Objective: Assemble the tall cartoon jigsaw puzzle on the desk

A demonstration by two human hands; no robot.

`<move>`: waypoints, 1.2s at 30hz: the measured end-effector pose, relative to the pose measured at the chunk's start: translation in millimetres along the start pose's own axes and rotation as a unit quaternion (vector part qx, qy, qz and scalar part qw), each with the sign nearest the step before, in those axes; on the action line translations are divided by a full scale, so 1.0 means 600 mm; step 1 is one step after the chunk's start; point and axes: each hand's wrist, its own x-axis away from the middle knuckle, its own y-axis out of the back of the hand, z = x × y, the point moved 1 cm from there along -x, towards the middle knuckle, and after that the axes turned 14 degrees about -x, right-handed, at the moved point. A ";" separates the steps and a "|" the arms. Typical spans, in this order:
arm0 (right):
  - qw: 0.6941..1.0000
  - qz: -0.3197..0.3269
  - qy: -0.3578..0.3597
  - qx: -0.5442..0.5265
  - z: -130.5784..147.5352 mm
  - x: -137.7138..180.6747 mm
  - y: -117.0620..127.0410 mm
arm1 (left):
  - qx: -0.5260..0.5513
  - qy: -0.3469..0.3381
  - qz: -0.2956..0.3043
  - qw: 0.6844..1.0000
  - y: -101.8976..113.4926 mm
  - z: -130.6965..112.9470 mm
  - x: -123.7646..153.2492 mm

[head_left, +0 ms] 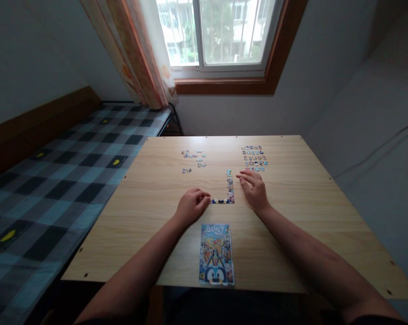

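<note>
Joined jigsaw puzzle pieces (230,187) form an L-shaped strip on the table, one arm running away from me and a short dark row along the near side. My left hand (192,203) has its fingers bent together, with the fingertips at the left end of that near row. Whatever lies under those fingertips is hidden. To the right of the strip's far end, my right hand (253,187) hovers with fingers stretched and apart, holding nothing I can see. A printed Bluey picture sheet (216,255) lies closer to me, between my forearms.
Loose puzzle pieces (254,158) lie in several rows at the far right of the wooden table (150,180). More scattered pieces (193,155) are at the far left. A bed with a checked cover (71,180) stands left, and a window (231,34) with a curtain (139,54) is beyond.
</note>
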 end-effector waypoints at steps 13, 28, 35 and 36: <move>1.000 0.000 -0.025 -0.004 -0.008 0.003 0.005 | -0.110 0.137 -0.216 0.960 0.009 0.081 -0.020; 0.978 0.142 0.024 0.154 0.018 0.024 -0.008 | -0.192 0.267 -0.061 0.943 -0.002 0.083 -0.040; 0.951 0.206 0.031 0.228 0.013 0.046 0.018 | -0.259 0.273 -0.003 0.927 0.006 0.112 -0.050; 0.948 0.208 0.032 0.240 0.011 0.051 0.026 | -0.268 0.279 0.001 0.922 0.010 0.122 -0.052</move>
